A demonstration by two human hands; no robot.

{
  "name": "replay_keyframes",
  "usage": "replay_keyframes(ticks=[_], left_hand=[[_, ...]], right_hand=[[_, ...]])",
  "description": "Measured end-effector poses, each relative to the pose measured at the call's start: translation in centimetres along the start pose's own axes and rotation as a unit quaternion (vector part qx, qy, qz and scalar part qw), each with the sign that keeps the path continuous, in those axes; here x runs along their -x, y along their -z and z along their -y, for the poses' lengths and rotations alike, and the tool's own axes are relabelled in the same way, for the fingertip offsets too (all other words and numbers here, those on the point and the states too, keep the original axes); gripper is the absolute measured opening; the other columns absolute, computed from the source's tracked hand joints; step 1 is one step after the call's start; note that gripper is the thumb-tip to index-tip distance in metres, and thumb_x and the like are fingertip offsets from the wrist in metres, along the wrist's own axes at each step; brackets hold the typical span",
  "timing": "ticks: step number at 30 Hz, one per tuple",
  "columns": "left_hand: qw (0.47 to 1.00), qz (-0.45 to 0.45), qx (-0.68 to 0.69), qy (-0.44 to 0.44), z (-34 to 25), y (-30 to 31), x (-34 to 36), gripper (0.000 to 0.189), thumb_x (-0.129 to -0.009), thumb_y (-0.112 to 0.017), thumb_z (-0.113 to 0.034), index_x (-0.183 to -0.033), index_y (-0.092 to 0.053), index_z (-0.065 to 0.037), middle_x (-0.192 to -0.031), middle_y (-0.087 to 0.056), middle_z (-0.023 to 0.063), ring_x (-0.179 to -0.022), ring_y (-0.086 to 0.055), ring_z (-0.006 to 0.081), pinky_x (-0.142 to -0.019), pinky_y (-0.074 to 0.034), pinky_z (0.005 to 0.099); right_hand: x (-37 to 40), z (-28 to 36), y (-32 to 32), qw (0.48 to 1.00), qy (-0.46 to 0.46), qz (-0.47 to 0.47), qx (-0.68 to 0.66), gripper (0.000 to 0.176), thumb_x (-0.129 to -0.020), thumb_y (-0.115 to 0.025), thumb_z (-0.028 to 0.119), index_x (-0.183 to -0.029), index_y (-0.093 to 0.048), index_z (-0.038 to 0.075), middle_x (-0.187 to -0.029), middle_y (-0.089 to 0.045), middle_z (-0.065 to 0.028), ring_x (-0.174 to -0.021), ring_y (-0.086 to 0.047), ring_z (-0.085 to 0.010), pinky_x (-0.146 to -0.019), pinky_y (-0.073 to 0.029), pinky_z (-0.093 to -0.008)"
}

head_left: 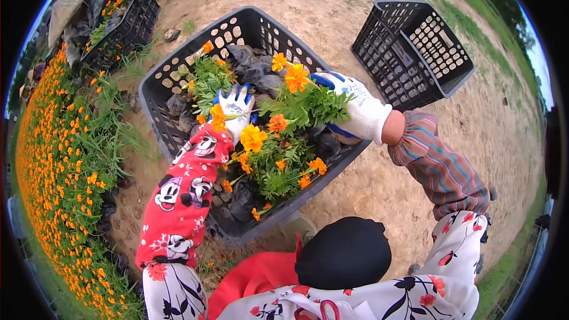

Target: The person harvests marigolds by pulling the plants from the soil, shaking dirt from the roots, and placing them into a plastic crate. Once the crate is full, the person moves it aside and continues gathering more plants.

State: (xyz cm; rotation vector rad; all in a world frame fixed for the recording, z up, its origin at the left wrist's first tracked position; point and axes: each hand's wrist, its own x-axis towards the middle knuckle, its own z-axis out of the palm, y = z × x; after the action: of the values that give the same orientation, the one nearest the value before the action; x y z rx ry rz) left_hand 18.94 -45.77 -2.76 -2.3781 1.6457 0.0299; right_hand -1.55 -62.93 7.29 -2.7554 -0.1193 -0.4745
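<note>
Left hand [235, 109] inside black crate [302, 198], fingers slightly apart, among the potted marigolds [278, 169]. Right hand [358, 105] at the crate's right rim, beside a marigold plant [314, 106]; foliage hides its fingers, can't tell grip. Bare dirt [349, 195] right of crate, second crate [409, 59] upper right, flower bed [59, 160] left.

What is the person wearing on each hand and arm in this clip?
The left hand and right hand wear white knit gloves with blue coating and small blue print on the backs. The left forearm has a red cover with cartoon faces and white snowflakes; the right, a multicoloured striped cover. White sleeves with red flowers and black leaves show above.
</note>
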Motion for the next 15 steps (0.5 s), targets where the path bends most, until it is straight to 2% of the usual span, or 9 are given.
replay_keyframes(ticks=[1,2,4,5,6,8,9,12,15], left_hand=[[0.999,-0.015,-0.036,0.009,-0.7,-0.1,0.8,0.044,-0.082,-0.051,-0.033,-0.121,-0.049,-0.011,-0.139,-0.036,0.0134,-0.130,-0.032,0.0323,-0.101,-0.019,0.0614],[0.988,-0.141,-0.061,-0.020,-0.6,-0.7,0.7,0.039,-0.080,-0.055,-0.032,-0.112,-0.055,-0.010,-0.135,-0.041,0.0144,-0.126,-0.035,0.0335,-0.100,-0.022,0.0585],[0.985,-0.166,-0.035,-0.023,-2.2,2.1,1.3,0.032,-0.080,-0.054,-0.032,-0.104,-0.059,-0.010,-0.124,-0.049,0.0135,-0.119,-0.043,0.0307,-0.098,-0.029,0.0508],[0.995,-0.090,0.040,0.009,-3.3,4.0,2.0,0.027,-0.081,-0.054,-0.033,-0.093,-0.064,-0.012,-0.107,-0.059,0.0106,-0.105,-0.053,0.0291,-0.094,-0.035,0.0439],[0.999,-0.016,0.037,0.032,-4.0,4.9,2.3,0.036,-0.083,-0.052,-0.042,-0.090,-0.067,-0.010,-0.098,-0.064,0.0138,-0.096,-0.059,0.0283,-0.087,-0.042,0.0387],[0.981,0.144,0.107,0.075,-3.9,4.5,2.1,0.047,-0.084,-0.048,-0.050,-0.088,-0.069,-0.008,-0.091,-0.066,0.0149,-0.089,-0.063,0.0291,-0.079,-0.048,0.0396],[0.974,0.171,0.127,0.073,-3.6,3.4,1.8,0.054,-0.083,-0.046,-0.055,-0.092,-0.069,-0.007,-0.092,-0.066,0.0155,-0.087,-0.064,0.0300,-0.074,-0.049,0.0409],[0.959,0.180,0.181,0.122,-4.0,1.1,0.5,0.046,-0.082,-0.053,-0.048,-0.097,-0.068,-0.007,-0.096,-0.066,0.0142,-0.091,-0.063,0.0295,-0.077,-0.050,0.0386],[0.940,0.141,0.253,0.182,-3.9,-2.4,0.1,0.045,-0.078,-0.057,-0.045,-0.096,-0.067,-0.005,-0.095,-0.065,0.0170,-0.090,-0.063,0.0318,-0.077,-0.049,0.0399]], right_hand=[[-0.1,0.4,0.5,0.990,-0.012,0.136,0.046,0.043,-0.075,-0.061,0.018,-0.116,-0.054,0.009,-0.125,-0.046,-0.0179,-0.116,-0.044,-0.0364,-0.094,-0.039,-0.0446],[0.1,0.6,0.0,0.985,0.034,0.137,0.095,0.043,-0.072,-0.061,0.017,-0.115,-0.054,0.010,-0.127,-0.044,-0.0176,-0.120,-0.040,-0.0373,-0.095,-0.036,-0.0483],[0.9,0.7,-1.6,0.966,0.088,0.177,0.164,0.045,-0.069,-0.062,0.016,-0.114,-0.056,0.011,-0.130,-0.042,-0.0176,-0.122,-0.037,-0.0376,-0.098,-0.032,-0.0515],[1.0,1.6,-2.0,0.952,0.091,0.238,0.167,0.047,-0.068,-0.063,0.017,-0.114,-0.056,0.012,-0.134,-0.037,-0.0172,-0.125,-0.033,-0.0382,-0.101,-0.028,-0.0535],[1.0,1.9,-2.9,0.931,0.105,0.299,0.182,0.052,-0.067,-0.066,0.018,-0.117,-0.056,0.013,-0.137,-0.033,-0.0173,-0.127,-0.030,-0.0376,-0.103,-0.026,-0.0531],[0.2,2.6,-3.1,0.910,0.058,0.378,0.159,0.054,-0.066,-0.068,0.019,-0.119,-0.055,0.013,-0.139,-0.030,-0.0169,-0.129,-0.028,-0.0374,-0.103,-0.026,-0.0526],[-0.2,2.6,-3.4,0.912,0.038,0.380,0.152,0.057,-0.065,-0.069,0.020,-0.119,-0.055,0.013,-0.140,-0.029,-0.0169,-0.129,-0.028,-0.0367,-0.103,-0.027,-0.0522],[-1.2,2.8,-2.2,0.890,0.049,0.438,0.113,0.057,-0.064,-0.070,0.018,-0.119,-0.055,0.013,-0.140,-0.029,-0.0165,-0.129,-0.028,-0.0365,-0.102,-0.028,-0.0517],[-0.7,3.1,-2.6,0.887,0.079,0.435,0.135,0.050,-0.065,-0.068,0.016,-0.114,-0.059,0.013,-0.139,-0.031,-0.0160,-0.129,-0.029,-0.0355,-0.102,-0.028,-0.0521]])
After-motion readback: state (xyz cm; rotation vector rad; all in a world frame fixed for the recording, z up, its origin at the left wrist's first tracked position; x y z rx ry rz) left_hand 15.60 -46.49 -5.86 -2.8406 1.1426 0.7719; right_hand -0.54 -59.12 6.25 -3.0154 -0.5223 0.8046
